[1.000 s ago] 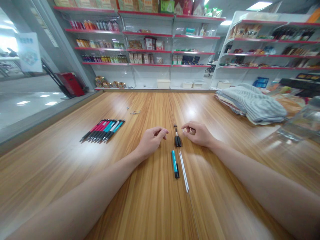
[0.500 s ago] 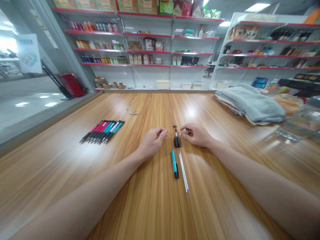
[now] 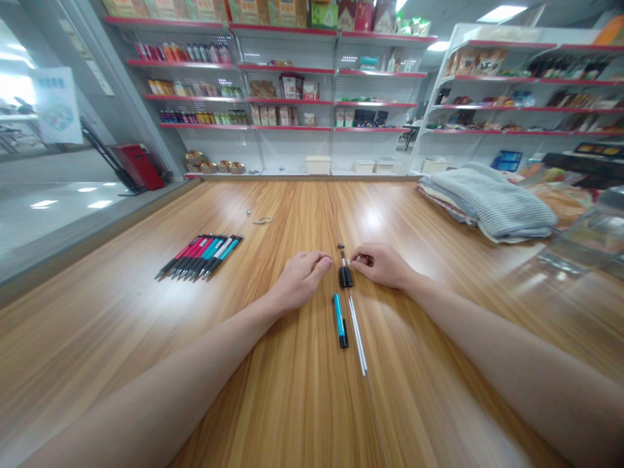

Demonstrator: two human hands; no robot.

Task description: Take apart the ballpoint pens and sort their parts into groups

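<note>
Left hand (image 3: pixel 301 281) curled, grip together, nothing visible in it, fingertips just beside the black pen section (image 3: pixel 346 277). Right hand (image 3: pixel 380 265) pinched, thumb and forefinger together at the white tip (image 3: pixel 344 262) on that section; can't tell if clamped on it or only next to it. Section lies on the wooden worktop (image 3: pixel 273 403), between both hands. Small dark pen part (image 3: pixel 340 247) just beyond it. Teal pen barrel (image 3: pixel 340 328) and two white refill tubes (image 3: pixel 358 335) lie just nearer the person, side by side. From the section: row of assembled pink, teal and white pens (image 3: pixel 199 256) well left, small metal bits (image 3: pixel 257 218) beyond those, folded striped cloth (image 3: pixel 492 203) well right, clear plastic container (image 3: pixel 585 237) past that. Red-edged store shelves (image 3: pixel 277 97) with packaged goods stand beyond the worktop, red case (image 3: pixel 139 166) far left by the glass.
</note>
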